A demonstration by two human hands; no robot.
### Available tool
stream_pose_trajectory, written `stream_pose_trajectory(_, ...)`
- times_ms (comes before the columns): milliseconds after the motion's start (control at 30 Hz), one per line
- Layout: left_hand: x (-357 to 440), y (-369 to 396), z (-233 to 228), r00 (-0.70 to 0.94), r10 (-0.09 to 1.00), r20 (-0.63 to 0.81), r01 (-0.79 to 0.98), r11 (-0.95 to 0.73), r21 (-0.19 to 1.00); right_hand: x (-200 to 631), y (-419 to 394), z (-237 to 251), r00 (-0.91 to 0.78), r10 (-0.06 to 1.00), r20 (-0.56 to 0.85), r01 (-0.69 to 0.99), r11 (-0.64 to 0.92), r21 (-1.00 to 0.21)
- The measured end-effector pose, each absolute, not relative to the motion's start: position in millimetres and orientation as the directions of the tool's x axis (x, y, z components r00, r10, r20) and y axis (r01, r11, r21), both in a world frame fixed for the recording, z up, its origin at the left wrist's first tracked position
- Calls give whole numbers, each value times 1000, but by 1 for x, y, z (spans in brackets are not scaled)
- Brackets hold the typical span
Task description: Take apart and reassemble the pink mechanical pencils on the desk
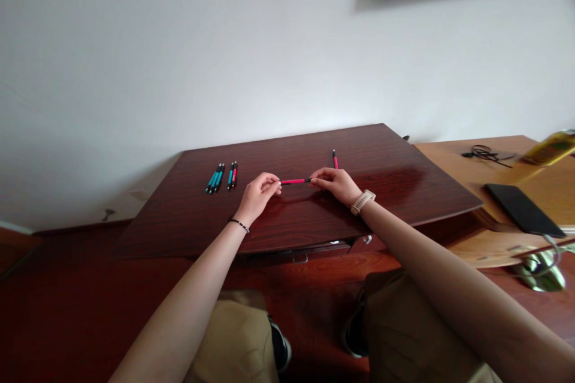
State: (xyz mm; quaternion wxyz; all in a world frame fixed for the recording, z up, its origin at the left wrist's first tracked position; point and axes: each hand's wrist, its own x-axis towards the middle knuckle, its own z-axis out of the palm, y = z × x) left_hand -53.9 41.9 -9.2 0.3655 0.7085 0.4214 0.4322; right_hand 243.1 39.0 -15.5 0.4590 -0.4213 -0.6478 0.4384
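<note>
A pink pen [294,181] is held level just above the dark wooden desk [404,191], between both hands. My left hand [257,196] pinches its left end. My right hand [339,184], with a pale watch on the wrist, pinches its dark right end. Another pink pen [335,158] lies on the desk just behind my right hand. To the left lie several pens in a row: teal ones [215,178] and a teal and pink pair [232,175].
A lighter wooden table [458,158] adjoins on the right, bearing a black phone [523,208], a tangle of black cable [485,152] and a yellow object [550,146]. A white wall rises behind the desk. My knees show below the desk's front edge.
</note>
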Motion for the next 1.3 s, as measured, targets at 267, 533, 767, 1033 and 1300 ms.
stream_pose_trajectory(267,-55,46,-7,288,913,290,287,-371,883,244,40,-16,-222,944,246,142,280,-949)
stream_pose_trajectory(533,-51,42,-5,383,875,296,424,-452,785,242,39,-18,-219,938,269,180,310,-934)
stream_pose_trajectory(767,-47,41,-5,308,918,249,532,-383,755,240,39,-19,-247,926,286,205,338,-918)
stream_pose_trajectory(1033,-48,38,-4,359,903,237,426,-384,819,240,39,-19,-216,934,284,210,329,-921)
stream_pose_trajectory(1300,-48,37,-2,358,895,266,489,-422,763,241,41,-21,-234,932,276,235,330,-914)
